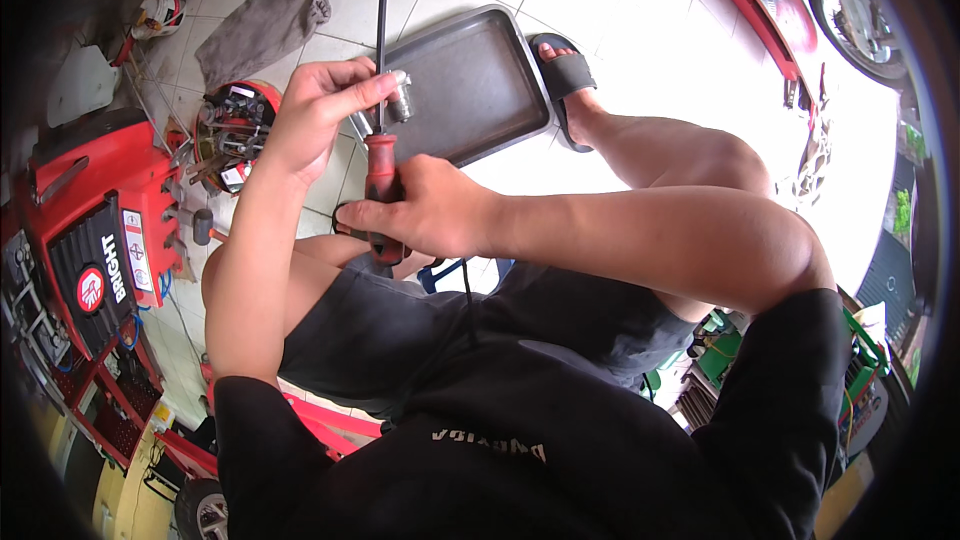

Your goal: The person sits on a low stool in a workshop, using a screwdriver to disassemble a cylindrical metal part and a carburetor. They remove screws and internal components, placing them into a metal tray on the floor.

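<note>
My right hand [437, 208] is wrapped round the red and black handle of a long screwdriver [381, 158]. Its dark shaft points up and away from me, past the fingers of my left hand [325, 112]. Between that hand's thumb and fingers is a small silvery cylindrical metal part [400, 103], right beside the shaft. Whether the shaft touches the part I cannot tell, as my fingers hide some of it. Under and beyond both hands lies a shallow dark grey metal tray [465, 90] on the tiled floor.
A round red container [236, 130] full of tools and a grey rag [270, 25] lie to the left. Nearer are a mallet [204, 227] and a large red machine [100, 230]. My sandalled foot [567, 75] rests against the tray's right side; a wheel [855, 25] stands far right.
</note>
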Motion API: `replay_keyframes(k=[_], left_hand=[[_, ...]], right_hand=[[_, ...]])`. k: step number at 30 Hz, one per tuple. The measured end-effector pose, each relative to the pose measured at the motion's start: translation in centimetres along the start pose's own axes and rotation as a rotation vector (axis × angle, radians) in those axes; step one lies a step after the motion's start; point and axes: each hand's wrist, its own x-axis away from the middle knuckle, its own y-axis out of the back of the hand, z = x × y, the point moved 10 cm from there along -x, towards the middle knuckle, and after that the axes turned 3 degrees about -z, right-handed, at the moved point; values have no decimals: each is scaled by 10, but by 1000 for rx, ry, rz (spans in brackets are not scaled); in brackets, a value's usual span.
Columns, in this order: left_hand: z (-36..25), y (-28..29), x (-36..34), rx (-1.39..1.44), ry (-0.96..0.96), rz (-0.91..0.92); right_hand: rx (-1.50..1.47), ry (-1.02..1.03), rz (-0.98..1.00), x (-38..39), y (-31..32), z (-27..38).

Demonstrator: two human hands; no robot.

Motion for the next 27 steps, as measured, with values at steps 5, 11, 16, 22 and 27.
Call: replay_keyframes(k=[5,11,16,22,27], left_hand=[[0,-2,-3,-28,17,-46],[-13,3,1,31,-85,-184],[-14,8,8,12,-116,-196],[3,4,1,-26,-121,-166],[12,11,-3,64,-92,-181]], right_hand=[[114,17,-72,1,12,-3],[266,74,-127,-3,31,2],[457,84,-136,-3,40,-2],[648,83,-181,-15,50,-17],[649,88,-227,-16,61,-16]])
